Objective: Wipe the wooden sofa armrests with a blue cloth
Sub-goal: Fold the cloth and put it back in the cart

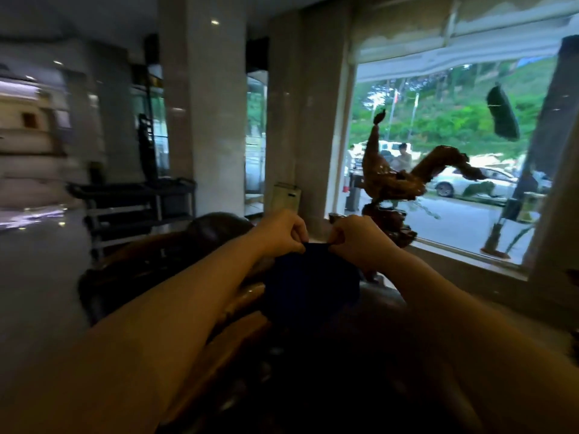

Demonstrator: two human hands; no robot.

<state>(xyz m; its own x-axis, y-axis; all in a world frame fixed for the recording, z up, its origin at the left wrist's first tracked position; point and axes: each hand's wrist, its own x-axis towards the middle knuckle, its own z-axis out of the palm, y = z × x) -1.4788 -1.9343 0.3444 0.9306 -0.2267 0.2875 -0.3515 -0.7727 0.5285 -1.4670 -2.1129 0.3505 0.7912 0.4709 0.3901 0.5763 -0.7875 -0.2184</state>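
Blue cloth (308,286) hangs between my hands, above what seems the dark wooden sofa (175,264). My left hand (282,231) and right hand (357,238) each pinch its top edge, fingers curled.

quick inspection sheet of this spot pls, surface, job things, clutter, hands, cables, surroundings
surface: dark wooden sofa below the arms, glossy, blurred
job's things: blue cloth held up by its top edge, hanging above the sofa, not on the wood
clutter: carved wooden sculpture on the sill; dark shelf cart behind the sofa
hands: left hand and right hand each pinch the cloth's top edge, close together
cables: nothing seen
surroundings: marble pillar, large window with parked cars and trees outside
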